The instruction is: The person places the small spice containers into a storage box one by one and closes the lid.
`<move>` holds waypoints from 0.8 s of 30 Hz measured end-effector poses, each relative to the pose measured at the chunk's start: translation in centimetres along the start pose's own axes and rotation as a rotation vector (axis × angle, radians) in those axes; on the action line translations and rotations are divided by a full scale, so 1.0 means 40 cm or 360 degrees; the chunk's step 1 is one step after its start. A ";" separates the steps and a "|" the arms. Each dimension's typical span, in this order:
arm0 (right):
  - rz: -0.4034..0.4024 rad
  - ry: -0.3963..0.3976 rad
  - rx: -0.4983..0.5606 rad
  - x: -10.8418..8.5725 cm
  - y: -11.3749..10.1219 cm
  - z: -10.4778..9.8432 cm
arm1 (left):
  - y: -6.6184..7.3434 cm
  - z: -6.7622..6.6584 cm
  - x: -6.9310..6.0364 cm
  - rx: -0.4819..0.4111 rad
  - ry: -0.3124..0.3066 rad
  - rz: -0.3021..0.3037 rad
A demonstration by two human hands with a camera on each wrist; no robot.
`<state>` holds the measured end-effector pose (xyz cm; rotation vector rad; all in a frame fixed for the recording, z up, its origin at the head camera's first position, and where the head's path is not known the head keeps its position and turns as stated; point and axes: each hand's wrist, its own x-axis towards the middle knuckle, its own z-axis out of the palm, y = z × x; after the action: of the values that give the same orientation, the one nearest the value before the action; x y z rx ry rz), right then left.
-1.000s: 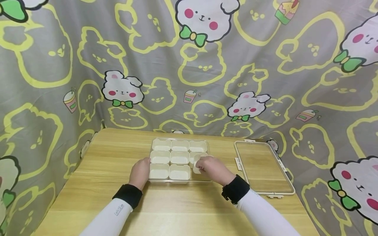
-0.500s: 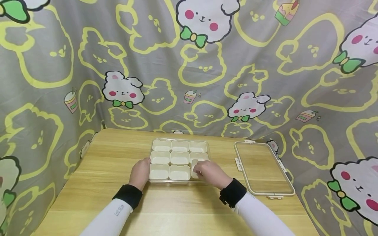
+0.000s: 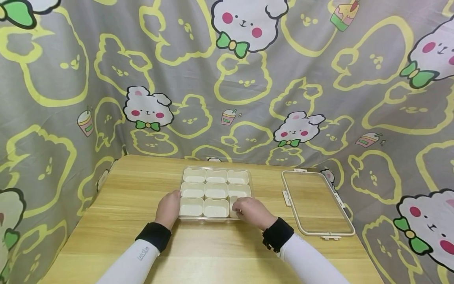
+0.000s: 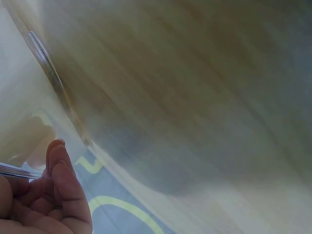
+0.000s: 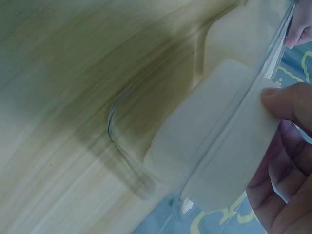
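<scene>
A clear plastic box [image 3: 213, 219] sits on the table, with small cream compartment cups [image 3: 216, 190] set in rows inside it. My left hand [image 3: 168, 207] grips the box's left side; in the left wrist view its fingers [image 4: 68, 183] bend at the clear rim. At the front right corner my right hand [image 3: 253, 212] pinches one more cream cup [image 5: 239, 156] between thumb and fingers. The right wrist view has this cup tilted and partly inside the box wall, its lower part seen through the clear plastic. From the head view the right hand covers most of it.
To the right of the box lies a clear lid [image 3: 315, 201] with a cream frame and side clips. A wooden table [image 3: 220, 256] carries everything. Grey patterned curtain [image 3: 198, 79] hangs behind the table and along both sides.
My right hand has brought its cream cup forward and down into the box's front right corner, away from the cup behind it. My left hand has stayed on the box.
</scene>
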<state>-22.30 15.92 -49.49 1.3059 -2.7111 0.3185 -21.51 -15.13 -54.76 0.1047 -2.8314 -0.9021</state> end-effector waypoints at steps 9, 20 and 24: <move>0.0012 -0.0049 -0.0006 -0.003 -0.001 0.015 | 0.000 0.001 -0.002 0.0005 0.0009 0.0007; 0.0042 -0.0096 -0.0024 -0.004 -0.008 0.019 | 0.003 -0.002 -0.003 -0.0005 0.0019 0.0019; 0.0039 -0.0108 -0.0033 -0.005 -0.011 0.018 | 0.002 -0.002 -0.002 0.0005 0.0019 0.0027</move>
<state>-21.84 15.65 -50.18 1.3026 -2.7802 0.2523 -21.44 -15.09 -54.66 0.0859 -2.8183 -0.8906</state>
